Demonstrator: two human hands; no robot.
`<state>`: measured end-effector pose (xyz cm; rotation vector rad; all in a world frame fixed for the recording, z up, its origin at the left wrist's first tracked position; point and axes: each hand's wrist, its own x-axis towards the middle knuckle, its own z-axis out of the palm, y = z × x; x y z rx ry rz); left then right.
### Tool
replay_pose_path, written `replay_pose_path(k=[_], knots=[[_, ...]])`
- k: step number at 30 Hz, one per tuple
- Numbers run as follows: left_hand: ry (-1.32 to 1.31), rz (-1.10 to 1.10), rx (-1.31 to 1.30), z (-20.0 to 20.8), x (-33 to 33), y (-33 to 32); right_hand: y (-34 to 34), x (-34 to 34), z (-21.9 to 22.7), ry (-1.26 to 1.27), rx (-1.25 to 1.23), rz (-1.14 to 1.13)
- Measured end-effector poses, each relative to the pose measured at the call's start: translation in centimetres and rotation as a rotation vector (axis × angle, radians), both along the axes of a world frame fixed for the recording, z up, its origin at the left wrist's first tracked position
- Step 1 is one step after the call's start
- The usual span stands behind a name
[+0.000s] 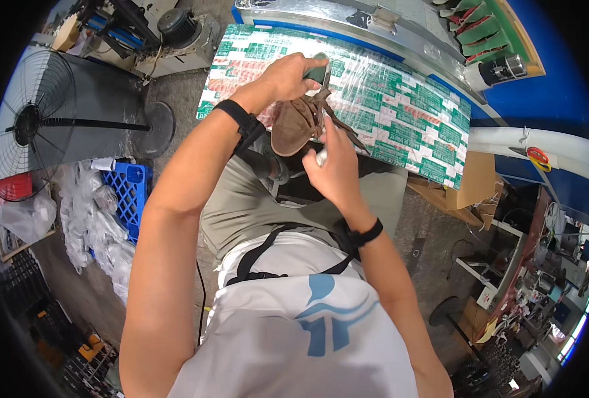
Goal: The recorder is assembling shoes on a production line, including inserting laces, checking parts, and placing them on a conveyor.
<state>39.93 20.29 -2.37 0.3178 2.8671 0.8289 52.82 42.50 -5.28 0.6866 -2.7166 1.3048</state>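
A brown shoe with loose laces lies over the near edge of a board wrapped in green-and-white printed tape. Its toe points toward me, and green lining shows at the far end. My left hand is closed on that green-lined end, thumb and fingers pinching its edge. On the shoe's right side, my right hand grips a slim tool with a pale rounded handle. The tool's other end meets the shoe near the laces; its exact kind is hidden by my fingers.
A black pedestal fan stands at the left, near a blue plastic crate and clear plastic bags. Beyond the board runs a metal-edged conveyor. Red-handled scissors hang at the right above a cardboard box.
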Motion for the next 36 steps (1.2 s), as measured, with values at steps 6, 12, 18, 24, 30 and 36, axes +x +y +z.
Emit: replay_pose_path(k=[6, 12, 18, 24, 30, 36], knots=[[0.027, 0.018, 0.028, -1.3, 0.1, -0.3, -0.3, -1.1, 1.2, -0.15, 0.118, 0.093], [-0.026, 0.042, 0.042, 0.3, 0.2, 0.1, 0.6, 2.3, -0.4, -0.196, -0.049, 0.027], [0.011, 0.062, 0.078, -0.8, 0.6, 0.6, -1.1, -1.9, -0.6, -0.017, 0.026, 0.02], [0.001, 0.078, 0.071, -0.2, 0.4, 0.6, -0.6, -2.5, -0.8, -0.02, -0.055, 0.0], [-0.106, 0.123, 0.157, 0.2, 0.7, 0.9, 0.7, -0.3, -1.2, -0.23, 0.267, 0.025], [-0.092, 0.151, 0.095, 0.7, 0.9, 1.2, 0.5, 0.7, 0.3, -0.162, -0.085, -0.011]])
